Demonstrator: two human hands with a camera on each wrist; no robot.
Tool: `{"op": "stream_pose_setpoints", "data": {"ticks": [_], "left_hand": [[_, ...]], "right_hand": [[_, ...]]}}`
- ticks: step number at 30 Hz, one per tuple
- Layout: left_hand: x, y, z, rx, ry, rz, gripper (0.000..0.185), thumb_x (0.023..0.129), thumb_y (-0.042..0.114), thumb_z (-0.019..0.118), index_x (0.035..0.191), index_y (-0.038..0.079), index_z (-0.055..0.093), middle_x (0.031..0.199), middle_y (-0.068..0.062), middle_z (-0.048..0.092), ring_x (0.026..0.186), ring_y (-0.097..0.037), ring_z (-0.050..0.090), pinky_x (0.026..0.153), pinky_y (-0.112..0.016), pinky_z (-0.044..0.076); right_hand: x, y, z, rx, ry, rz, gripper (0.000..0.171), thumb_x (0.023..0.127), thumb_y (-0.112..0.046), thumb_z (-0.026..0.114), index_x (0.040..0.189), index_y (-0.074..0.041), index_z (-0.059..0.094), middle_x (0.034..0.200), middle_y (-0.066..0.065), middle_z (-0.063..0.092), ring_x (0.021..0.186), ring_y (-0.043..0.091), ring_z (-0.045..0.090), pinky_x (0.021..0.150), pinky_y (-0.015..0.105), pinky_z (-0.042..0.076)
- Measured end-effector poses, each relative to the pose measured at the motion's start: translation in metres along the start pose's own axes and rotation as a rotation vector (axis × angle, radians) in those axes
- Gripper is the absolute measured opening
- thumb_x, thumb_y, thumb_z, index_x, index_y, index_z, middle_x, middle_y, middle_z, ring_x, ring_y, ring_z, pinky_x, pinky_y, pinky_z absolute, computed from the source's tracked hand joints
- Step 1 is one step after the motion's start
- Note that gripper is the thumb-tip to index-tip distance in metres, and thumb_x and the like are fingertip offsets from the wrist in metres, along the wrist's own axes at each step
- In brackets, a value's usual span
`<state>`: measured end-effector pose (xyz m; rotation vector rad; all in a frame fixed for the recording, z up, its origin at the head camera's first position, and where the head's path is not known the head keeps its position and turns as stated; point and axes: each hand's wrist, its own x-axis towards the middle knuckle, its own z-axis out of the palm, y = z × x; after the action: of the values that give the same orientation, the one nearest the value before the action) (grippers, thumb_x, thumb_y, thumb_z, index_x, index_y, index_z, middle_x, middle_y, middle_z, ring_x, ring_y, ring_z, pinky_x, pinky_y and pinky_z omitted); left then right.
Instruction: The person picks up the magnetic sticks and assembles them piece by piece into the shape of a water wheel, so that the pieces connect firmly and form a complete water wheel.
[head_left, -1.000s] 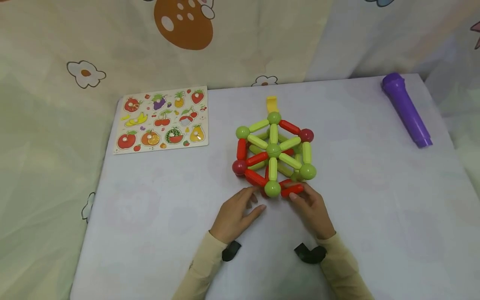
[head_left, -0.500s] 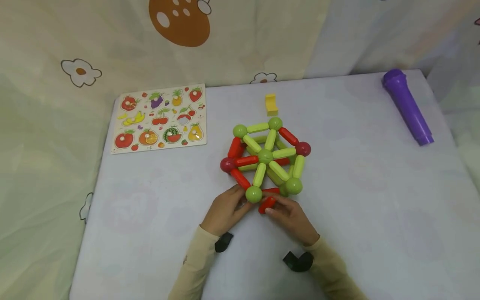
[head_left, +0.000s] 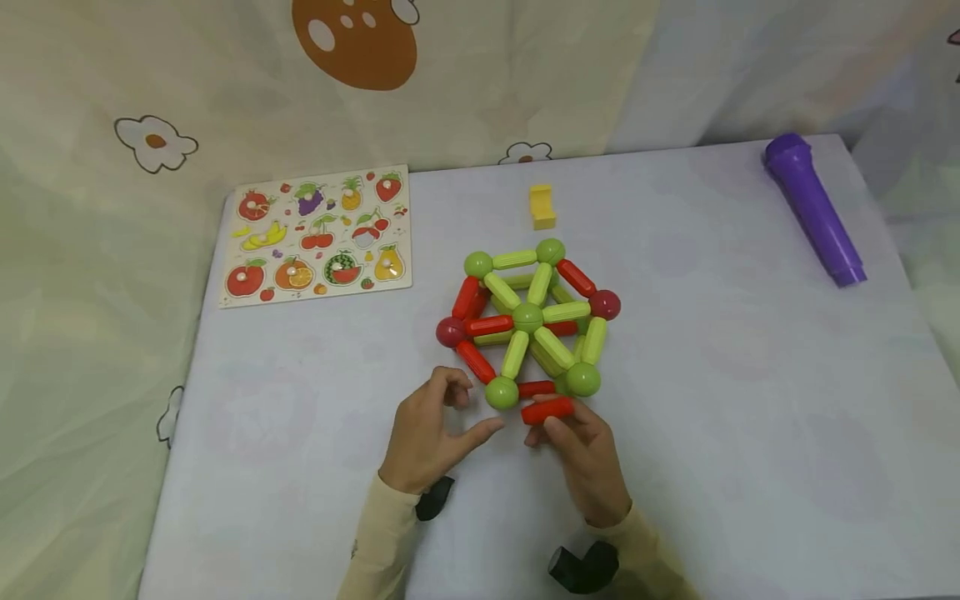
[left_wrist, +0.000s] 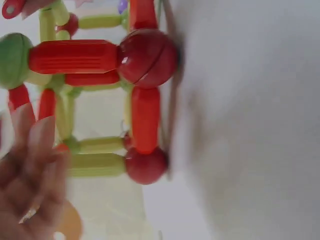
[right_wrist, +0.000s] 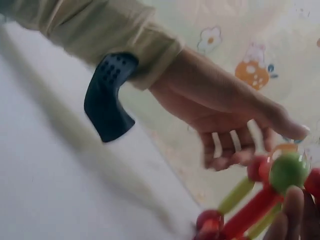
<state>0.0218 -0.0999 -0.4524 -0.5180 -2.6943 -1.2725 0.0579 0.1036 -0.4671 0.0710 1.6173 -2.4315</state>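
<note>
A frame of magnetic rods and balls [head_left: 528, 317], in lime green and red, stands before the hands, its spoked top hub facing up. My right hand [head_left: 588, 462] pinches a loose red rod [head_left: 546, 411] between thumb and fingers, close by the frame's front green ball [head_left: 502, 392]. Left of that ball, my left hand [head_left: 420, 433] holds nothing, its fingers loosely bent and thumb apart. In the left wrist view, red rods join dark red balls [left_wrist: 148, 57] at the frame's side, and the left fingers [left_wrist: 37, 150] are blurred beside it. The right wrist view shows the left hand across the frame.
A fruit peg puzzle board [head_left: 315, 237] lies at the back left of the white table [head_left: 750, 433]. Behind the frame is a small yellow block [head_left: 542, 207]. A purple toy microphone [head_left: 815, 210] lies at the back right. Patterned cloth hangs behind the table.
The frame has turned and shifted slightly left and nearer. The left hand has moved off the front ball, toward the left. The right hand has moved left with the red rod.
</note>
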Motion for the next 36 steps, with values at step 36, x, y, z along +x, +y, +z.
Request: {"op": "stream_pose_setpoints", "data": {"ticks": [36], "left_hand": [[0.014,0.022,0.009,0.282,0.173,0.294,0.042,0.082,0.039,0.075,0.116,0.016,0.068,0.088,-0.004,0.056,0.076,-0.017,0.049,0.061,-0.025,0.043]], "right_hand": [[0.015,0.001,0.027,0.137,0.097,0.031,0.048,0.104,-0.021,0.043,0.137,0.012,0.031,0.118,0.002,0.057,0.096,0.012,0.060,0.086,0.026,0.051]]}}
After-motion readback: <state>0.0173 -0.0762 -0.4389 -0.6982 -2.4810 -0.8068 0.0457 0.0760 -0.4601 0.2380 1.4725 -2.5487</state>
